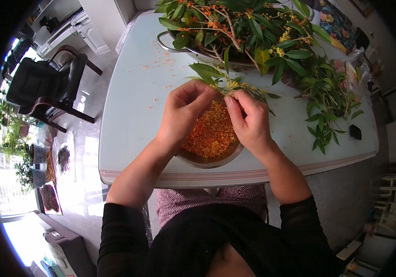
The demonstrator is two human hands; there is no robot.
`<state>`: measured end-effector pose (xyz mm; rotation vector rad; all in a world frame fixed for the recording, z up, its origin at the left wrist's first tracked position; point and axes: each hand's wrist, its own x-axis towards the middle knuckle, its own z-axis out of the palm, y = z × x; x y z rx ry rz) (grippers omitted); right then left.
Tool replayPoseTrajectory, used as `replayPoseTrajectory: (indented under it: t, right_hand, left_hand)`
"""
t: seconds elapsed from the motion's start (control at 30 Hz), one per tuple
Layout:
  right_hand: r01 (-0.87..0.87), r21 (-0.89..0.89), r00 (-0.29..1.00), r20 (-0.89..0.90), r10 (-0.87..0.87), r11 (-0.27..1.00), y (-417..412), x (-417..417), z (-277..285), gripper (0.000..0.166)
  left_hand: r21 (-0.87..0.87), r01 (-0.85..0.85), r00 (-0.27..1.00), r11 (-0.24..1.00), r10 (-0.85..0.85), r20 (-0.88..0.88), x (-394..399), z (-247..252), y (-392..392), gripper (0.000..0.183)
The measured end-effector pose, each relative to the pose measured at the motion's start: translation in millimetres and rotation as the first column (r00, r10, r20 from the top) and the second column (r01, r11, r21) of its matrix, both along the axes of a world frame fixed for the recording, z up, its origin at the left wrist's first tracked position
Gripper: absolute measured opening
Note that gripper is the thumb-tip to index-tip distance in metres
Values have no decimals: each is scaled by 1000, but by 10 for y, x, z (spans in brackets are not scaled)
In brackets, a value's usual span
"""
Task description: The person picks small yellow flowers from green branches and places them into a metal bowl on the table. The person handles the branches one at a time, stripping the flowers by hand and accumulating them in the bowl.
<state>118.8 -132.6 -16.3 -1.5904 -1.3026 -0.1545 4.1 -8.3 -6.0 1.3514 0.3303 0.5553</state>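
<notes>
My left hand (184, 109) and my right hand (253, 119) are raised over a round bowl (206, 164) near the table's front edge. Both pinch a leafy osmanthus sprig (206, 72) with small yellow flowers; its leaves spread out beyond my fingertips. What exactly lies between the fingertips is partly hidden. Loose orange and yellow blossoms (210, 136) cover the inside of the bowl. Behind the sprig, a wide metal pan (172, 47) with a loop handle holds a heap of cut osmanthus branches (232, 29) bearing orange and yellow flowers.
Stripped-looking leafy twigs (326, 100) are piled on the right of the table (132, 138), beside a clear plastic bag (357, 72) and a small black object (355, 132). Orange petals (166, 61) lie scattered at left. A black armchair (45, 83) stands left of the table.
</notes>
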Motion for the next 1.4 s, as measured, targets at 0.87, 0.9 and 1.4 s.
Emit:
replayPoseTrajectory:
  t: [0.87,0.9,1.4]
  right_hand:
    - [-201,-57,871,-468,151,978,-54,-13,26,18]
    - [-214,-55,879,-446,168,975,-51,-12,19,18]
    - [-237,-28,742,-650,162,971,-46,44,42,25]
  left_hand:
    - [82,-11,998,997,16,-63,-21,45,-34,18]
    - [78,-15,998,997,20,-61,-19,39,-30,18]
    - [215,-214,960,953,165,224,-35,30,-67,7]
